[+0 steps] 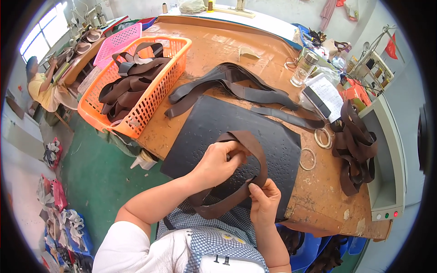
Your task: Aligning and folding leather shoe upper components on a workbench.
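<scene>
A dark brown strip (257, 152), bent into a wide loop, is held between my two hands over a black mat (207, 120) with a pitted surface. My left hand (221, 161) is closed on the upper part of the loop, thumb and fingers pinched together. Lower and to the right, my right hand (264, 200) pinches the same strip between thumb and fingers. The loop's lower part hangs in front of my checked apron. Beyond the mat lies a bundle of long dark strips (255, 93), with a single strip (291, 117) nearer me.
An orange basket (159, 98) of brown strips stands left on the worn table. At right are a pile of looped strips (353, 159), pale rings (323, 138), a glass jar (302, 70), a notebook (325, 95) and a grey machine (387, 182). Another person (43, 84) sits far left.
</scene>
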`<state>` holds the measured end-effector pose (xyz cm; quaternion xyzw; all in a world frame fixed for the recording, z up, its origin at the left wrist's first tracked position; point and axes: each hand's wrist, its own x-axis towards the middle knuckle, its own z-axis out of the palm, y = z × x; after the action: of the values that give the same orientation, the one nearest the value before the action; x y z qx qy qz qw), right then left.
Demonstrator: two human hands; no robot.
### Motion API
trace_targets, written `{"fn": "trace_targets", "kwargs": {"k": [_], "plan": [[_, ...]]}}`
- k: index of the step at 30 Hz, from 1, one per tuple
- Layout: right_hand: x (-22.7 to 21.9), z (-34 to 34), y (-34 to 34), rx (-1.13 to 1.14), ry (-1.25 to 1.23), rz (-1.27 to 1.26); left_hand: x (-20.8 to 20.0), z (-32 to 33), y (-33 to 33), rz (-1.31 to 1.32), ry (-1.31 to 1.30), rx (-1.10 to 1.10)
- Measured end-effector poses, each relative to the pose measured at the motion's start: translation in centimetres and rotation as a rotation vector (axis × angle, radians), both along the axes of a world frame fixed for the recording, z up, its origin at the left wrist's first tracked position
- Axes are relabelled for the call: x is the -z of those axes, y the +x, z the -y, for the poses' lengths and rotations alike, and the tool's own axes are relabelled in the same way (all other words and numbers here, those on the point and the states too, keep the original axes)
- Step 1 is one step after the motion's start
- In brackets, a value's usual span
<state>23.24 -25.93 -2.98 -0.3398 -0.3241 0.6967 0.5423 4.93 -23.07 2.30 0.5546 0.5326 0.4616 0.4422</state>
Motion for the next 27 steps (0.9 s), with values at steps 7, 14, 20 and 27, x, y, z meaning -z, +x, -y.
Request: {"fn": "trace_targets", "kwargs": {"k": [7, 14, 20, 27], "plan": [[0.5, -0.6, -0.2, 0.063, 0.054, -0.01, -2.4, 2.8, 0.0, -0.36, -0.108, 0.311], [-0.3, -1.1, -0.5, 0.096, -0.028, -0.086, -1.5, 3.1, 0.1, -0.288, -0.168, 0.264], [-0.1, -1.2, -0.1, 0.107, -0.029, -0.035, -0.9, 3.0, 0.3, -0.161, -0.221, 0.287], [0.1, -1.1, -0.4, 0.134, 0.021, -0.022, -1.3, 3.1, 0.1, -0.18, -0.191, 0.307]]}}
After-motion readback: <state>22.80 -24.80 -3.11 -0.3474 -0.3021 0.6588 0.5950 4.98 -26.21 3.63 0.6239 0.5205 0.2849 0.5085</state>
